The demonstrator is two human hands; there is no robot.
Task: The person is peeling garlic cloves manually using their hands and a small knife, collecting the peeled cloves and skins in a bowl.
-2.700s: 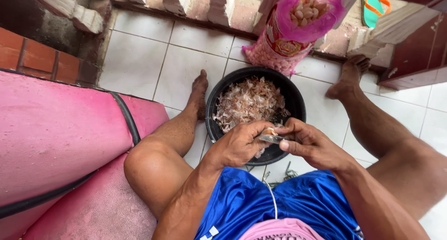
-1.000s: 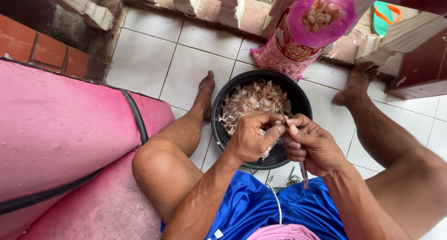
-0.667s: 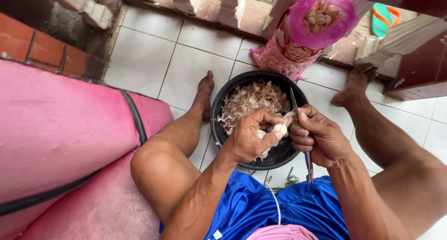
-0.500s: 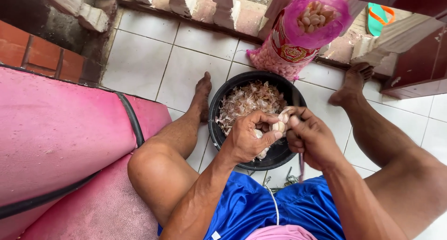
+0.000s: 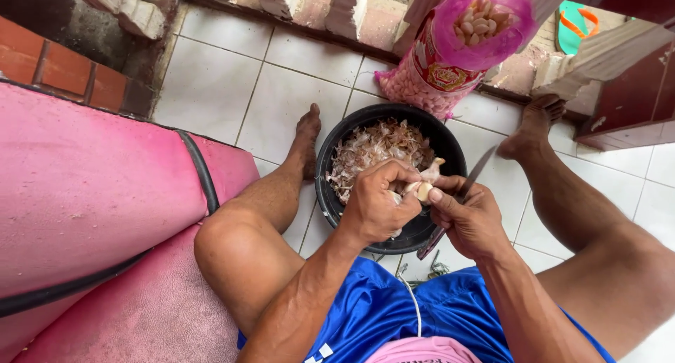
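Both hands [image 5: 422,212] pinch one pale, half-peeled garlic clove [image 5: 424,190].

So what I've got on: shiny blue shorts [image 5: 394,307] with a bit of white marking low on the left leg and a thin white drawstring [image 5: 415,303] hanging down the middle. The hem of a pink shirt [image 5: 422,350] shows right at the bottom. Arms bare, no sleeves, no watch or rings on my left hand [image 5: 376,205] or right hand [image 5: 471,219]. Legs and feet bare too, no sandals on.
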